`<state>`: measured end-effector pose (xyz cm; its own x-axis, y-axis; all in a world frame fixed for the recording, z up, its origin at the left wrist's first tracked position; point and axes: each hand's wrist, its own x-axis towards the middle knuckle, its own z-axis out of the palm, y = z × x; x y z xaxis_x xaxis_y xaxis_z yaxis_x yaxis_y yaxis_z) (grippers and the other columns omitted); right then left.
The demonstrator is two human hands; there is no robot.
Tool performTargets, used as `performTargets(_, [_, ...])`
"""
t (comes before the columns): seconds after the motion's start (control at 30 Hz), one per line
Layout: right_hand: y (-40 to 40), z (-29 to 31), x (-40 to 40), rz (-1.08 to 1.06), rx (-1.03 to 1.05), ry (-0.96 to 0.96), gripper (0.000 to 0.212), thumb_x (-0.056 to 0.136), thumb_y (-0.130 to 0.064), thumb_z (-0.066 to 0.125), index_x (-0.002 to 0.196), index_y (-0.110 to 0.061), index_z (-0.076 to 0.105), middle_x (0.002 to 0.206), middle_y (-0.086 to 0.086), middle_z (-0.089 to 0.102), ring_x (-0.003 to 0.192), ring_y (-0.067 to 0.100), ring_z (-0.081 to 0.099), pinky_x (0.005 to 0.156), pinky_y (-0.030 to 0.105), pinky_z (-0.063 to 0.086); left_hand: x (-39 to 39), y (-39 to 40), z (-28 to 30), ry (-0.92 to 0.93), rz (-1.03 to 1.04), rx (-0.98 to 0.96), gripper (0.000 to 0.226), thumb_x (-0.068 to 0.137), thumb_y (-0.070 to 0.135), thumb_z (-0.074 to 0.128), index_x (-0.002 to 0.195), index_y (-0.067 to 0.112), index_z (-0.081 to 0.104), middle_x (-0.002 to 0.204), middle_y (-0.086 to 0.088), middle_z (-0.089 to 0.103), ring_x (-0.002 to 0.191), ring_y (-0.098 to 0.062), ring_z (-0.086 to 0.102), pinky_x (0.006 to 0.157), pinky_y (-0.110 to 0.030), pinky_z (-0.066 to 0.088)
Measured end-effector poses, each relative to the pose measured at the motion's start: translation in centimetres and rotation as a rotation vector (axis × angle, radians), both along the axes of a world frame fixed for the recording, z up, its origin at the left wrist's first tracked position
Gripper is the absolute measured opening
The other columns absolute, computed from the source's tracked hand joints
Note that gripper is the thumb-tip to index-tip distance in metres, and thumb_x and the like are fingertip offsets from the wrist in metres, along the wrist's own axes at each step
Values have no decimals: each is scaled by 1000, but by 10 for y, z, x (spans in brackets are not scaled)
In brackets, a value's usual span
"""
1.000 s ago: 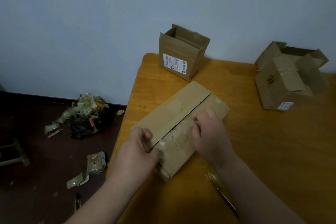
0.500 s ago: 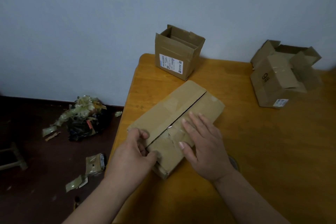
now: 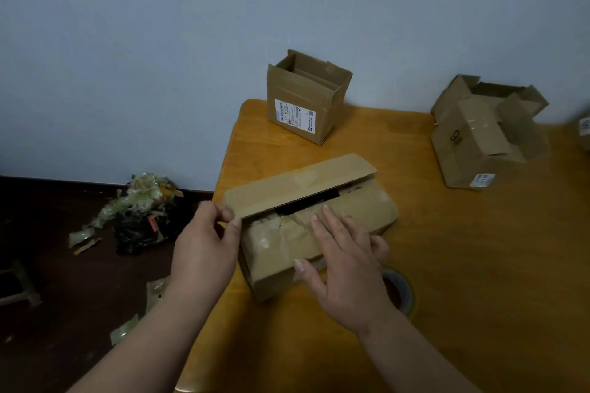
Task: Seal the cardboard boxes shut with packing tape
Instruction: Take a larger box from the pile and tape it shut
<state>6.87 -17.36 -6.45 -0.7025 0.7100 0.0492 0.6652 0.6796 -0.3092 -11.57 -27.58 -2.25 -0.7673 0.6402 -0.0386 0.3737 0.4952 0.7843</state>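
Flap (image 3: 306, 183) newly lifted, tape roll (image 3: 400, 292) beside

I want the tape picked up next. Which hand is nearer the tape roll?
Right. The right hand lies flat on the box, just above the tape roll by its wrist. The left hand pinches the far flap across the box.

"9#" is printed in black on the crumpled brown cardboard box (image 3: 472, 140); the white labels' print cannot be read.
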Motion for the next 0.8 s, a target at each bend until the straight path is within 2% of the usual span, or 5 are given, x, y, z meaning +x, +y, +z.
performTargets(0.13, [-2, 4, -1, -17, -18, 10, 74, 91, -74, 13, 150, -33, 33, 161, -11, 21, 141, 17, 18, 108, 48, 29, -5, 4, -6, -36, -70, -12, 18, 93, 35, 60, 105, 30, 47, 112, 4, 60, 105, -18, 56, 81, -39, 49])
performTargets(0.27, [2, 7, -2, -28, 22, 45, 60, 97, -58, 20, 146, -30, 41, 153, -7, 37, 132, 18, 32, 101, 46, 33, -7, 5, -7, -70, -114, -26, 41, 92, 37, 61, 118, 36, 29, 139, 2, 53, 132, -23, 45, 107, -53, 38])
performTargets(0.43, [23, 25, -19, -57, 88, 4, 53, 95, -43, 24, 142, -30, 46, 138, -8, 49, 112, 17, 42, 86, 40, 29, -6, 9, -3, -84, -140, -58, 56, 86, 43, 67, 117, 49, 20, 141, 1, 53, 126, -31, 49, 105, -57, 37])
performTargets(0.6, [46, 42, -35, -11, 20, -134, 47, 99, -38, 33, 145, -28, 38, 146, -9, 42, 138, 17, 26, 110, 47, 16, -5, 17, -3, -45, -154, -71, 96, 75, 47, 77, 143, 41, 10, 135, 4, 56, 137, -23, 34, 112, -53, 30])
performTargets(0.8, [59, 66, -41, 22, -209, -90, 48, 93, -37, 52, 141, -37, 45, 134, -9, 46, 130, 15, 32, 113, 42, 10, 3, 28, 10, 81, -191, -177, 126, 64, 61, 80, 151, 37, -7, 127, 8, 57, 128, -20, 47, 108, -45, 29])
